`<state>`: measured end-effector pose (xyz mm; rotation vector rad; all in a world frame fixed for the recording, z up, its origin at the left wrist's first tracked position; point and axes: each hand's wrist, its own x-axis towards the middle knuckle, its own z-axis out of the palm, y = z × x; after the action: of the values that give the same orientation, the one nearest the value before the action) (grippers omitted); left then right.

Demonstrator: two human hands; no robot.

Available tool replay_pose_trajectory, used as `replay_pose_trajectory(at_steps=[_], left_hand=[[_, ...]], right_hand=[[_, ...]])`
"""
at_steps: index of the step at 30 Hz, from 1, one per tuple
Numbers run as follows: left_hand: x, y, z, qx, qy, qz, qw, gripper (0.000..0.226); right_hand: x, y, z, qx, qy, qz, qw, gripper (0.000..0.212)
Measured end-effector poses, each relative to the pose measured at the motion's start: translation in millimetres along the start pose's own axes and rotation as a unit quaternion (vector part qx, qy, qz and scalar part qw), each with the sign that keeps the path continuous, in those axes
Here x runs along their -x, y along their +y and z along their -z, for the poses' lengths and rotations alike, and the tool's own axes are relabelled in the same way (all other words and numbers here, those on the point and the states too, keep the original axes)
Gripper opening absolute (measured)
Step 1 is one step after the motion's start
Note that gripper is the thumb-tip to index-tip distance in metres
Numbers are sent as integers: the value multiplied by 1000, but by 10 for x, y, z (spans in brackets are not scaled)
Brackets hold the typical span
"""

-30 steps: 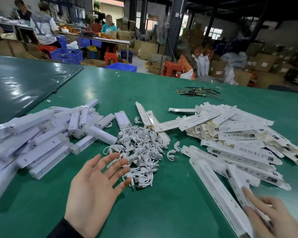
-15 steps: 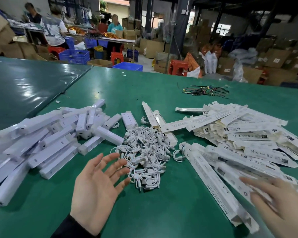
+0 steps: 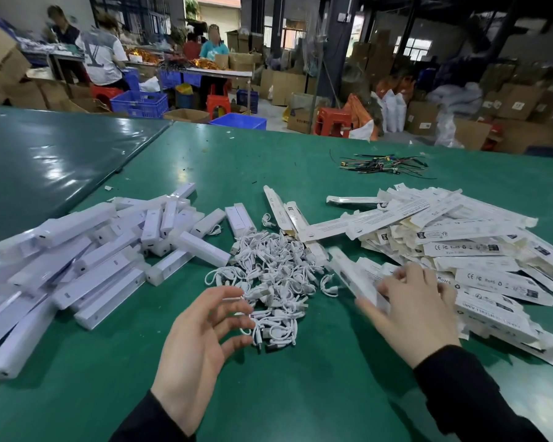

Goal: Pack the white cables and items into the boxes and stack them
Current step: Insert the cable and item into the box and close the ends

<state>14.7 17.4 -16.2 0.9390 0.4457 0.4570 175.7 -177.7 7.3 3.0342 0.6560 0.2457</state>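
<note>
Left hand: our left hand [image 3: 201, 339] hovers palm-up near the table's near edge, fingers loosely spread and a little curled, tips just at the near side of the cables; we cannot tell if they touch, and it grips nothing.
Right hand: our right hand [image 3: 409, 311] lies palm-down with fingers splayed on the near-left end of the flat boxes; a blurred box [image 3: 353, 277] sits under its fingertips, and we cannot tell whether it is pinched or only pressed.
Cables: the white cables [image 3: 275, 275] lie in a tangled heap at the middle of the table [image 3: 300, 393], between the two white piles.
Flat boxes: unfolded printed boxes [image 3: 460, 247] spread in a loose pile toward the table's right edge.
Items: long white items [image 3: 87, 260] lie heaped toward the left edge, some crossing one another.
Wires: a small bundle of dark wires [image 3: 383, 162] lies near the far edge, well apart from the piles.
</note>
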Motion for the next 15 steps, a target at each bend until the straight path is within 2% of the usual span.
replay_pose_trajectory(at_steps=[1,2,3,4,5,6,8,10,12,15], left_hand=[[-6,-25,-25,-25,-7,-24,999,34],[-12,-46,-57,-52,-18,-49,997,36],[-21,-55,-99,-79,-31,-69,994,39],[-34,-61,-140,-97,-46,-81,991,45],[-48,-60,-178,-97,-66,-79,990,52],[-56,-50,-206,-75,-93,-67,991,55],[-54,-10,-212,-44,-130,-35,990,50],[-74,-3,-145,-71,-117,-9,991,37],[-86,7,-80,-59,-106,15,993,37],[-81,13,-60,-26,-115,37,992,44]], right_hand=[[16,-67,59,-118,26,12,993,40],[43,-151,137,-286,19,15,958,41],[75,-253,220,-460,-42,13,887,44],[113,-369,284,-589,-134,18,797,48],[158,-491,301,-661,-223,21,716,49],[213,-616,289,-703,-287,16,650,48],[323,-847,215,-747,-348,8,566,44],[398,-1008,115,-777,-360,8,517,44],[436,-1061,43,-795,-361,6,487,43],[443,-1039,5,-795,-369,12,481,38]])
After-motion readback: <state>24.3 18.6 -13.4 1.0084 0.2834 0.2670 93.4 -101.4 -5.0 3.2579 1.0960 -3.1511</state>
